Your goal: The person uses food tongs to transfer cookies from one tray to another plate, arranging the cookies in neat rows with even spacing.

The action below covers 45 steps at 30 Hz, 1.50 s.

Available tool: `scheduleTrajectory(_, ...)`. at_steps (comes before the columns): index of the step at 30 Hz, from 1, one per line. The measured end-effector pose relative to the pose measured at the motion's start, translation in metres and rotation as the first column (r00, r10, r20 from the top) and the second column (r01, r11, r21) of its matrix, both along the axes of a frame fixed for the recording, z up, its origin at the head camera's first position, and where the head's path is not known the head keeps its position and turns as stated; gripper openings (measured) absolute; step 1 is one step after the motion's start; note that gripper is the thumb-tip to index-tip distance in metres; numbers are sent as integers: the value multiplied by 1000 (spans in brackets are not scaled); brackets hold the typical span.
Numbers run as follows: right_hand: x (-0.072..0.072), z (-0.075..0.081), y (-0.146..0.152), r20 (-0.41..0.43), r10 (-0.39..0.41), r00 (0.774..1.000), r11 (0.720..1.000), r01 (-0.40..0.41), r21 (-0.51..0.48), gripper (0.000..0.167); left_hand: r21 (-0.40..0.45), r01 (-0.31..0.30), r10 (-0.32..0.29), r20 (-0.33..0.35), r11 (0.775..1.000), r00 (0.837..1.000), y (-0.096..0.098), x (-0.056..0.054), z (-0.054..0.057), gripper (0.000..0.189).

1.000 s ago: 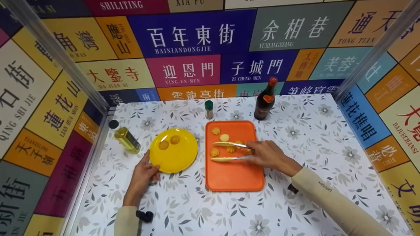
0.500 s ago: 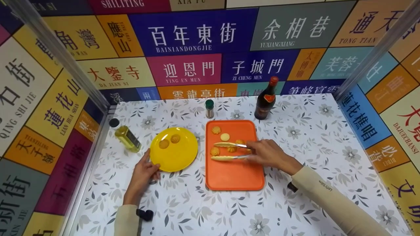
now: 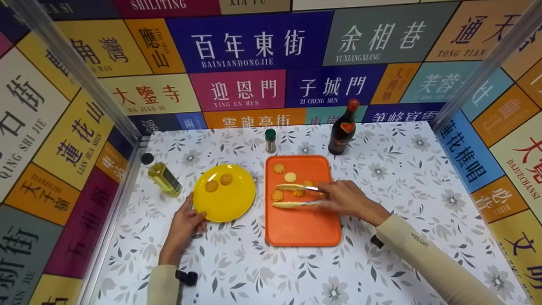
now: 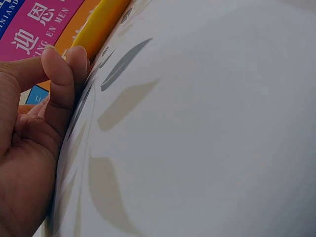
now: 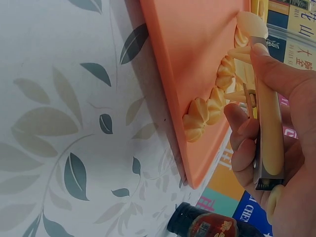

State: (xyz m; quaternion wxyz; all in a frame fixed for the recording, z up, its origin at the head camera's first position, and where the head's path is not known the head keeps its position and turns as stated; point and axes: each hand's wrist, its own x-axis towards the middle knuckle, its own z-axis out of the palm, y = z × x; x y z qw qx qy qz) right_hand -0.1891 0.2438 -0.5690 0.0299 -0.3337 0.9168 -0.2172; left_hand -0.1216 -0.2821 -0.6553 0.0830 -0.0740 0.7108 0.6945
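Note:
My left hand (image 3: 182,226) holds the near-left rim of a yellow plate (image 3: 226,205), thumb on the rim. Two round cookies (image 3: 226,179) lie toward the plate's far side. My right hand (image 3: 345,199) grips metal tongs (image 5: 270,123) with cream-coloured tips over an orange tray (image 3: 302,231). The tong arms are spread, one on either side of a swirled cookie (image 3: 277,195) near the tray's left edge; whether they touch it I cannot tell. Several more cookies (image 5: 196,121) sit on the tray's far half, some partly hidden by the tongs and hand.
A bottle of yellow oil (image 3: 164,176) stands left of the plate. Behind the tray are a green-capped spice jar (image 3: 270,142) and a dark red-capped bottle (image 3: 342,131). The floral-covered table (image 3: 254,275) is bounded by walls with colourful lettering.
The view shifts very slightly. Hands, tongs, plate and cookies keep practically the same places.

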Motion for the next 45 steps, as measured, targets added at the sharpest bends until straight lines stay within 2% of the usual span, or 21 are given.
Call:
scheduleTrajectory(4,0,2,-1,-7,8,1000,1000,-8,8,33,14,0,0,-11,1000,1000,0,0,0,85)
scheduleTrajectory(8,1,3,-3,-50,27,998,999,-26,21,32,15,-1,1,-8,1000,1000,0,-2,0,85)
scheduleTrajectory(15,1,4,-7,-92,18,996,999,-14,41,35,14,-8,8,-15,1000,1000,1,-3,-1,85)
scheduleTrajectory(25,3,4,-5,-54,-10,999,999,12,41,32,15,-3,3,-8,1000,1000,0,-3,2,85)
scheduleTrajectory(30,3,3,-1,-74,-4,997,1000,5,25,33,8,-5,5,-15,1000,1000,1,-3,1,85)
scheduleTrajectory(36,3,2,3,-110,9,994,1000,-8,11,33,-26,-16,16,12,1000,1000,1,-3,1,85)
scheduleTrajectory(40,4,1,5,-101,5,995,1000,-5,1,32,-38,-21,22,26,999,999,1,-3,0,85)
scheduleTrajectory(45,6,2,7,-88,-5,996,1000,5,-6,30,-29,-12,12,-4,1000,1000,0,-1,-2,85)
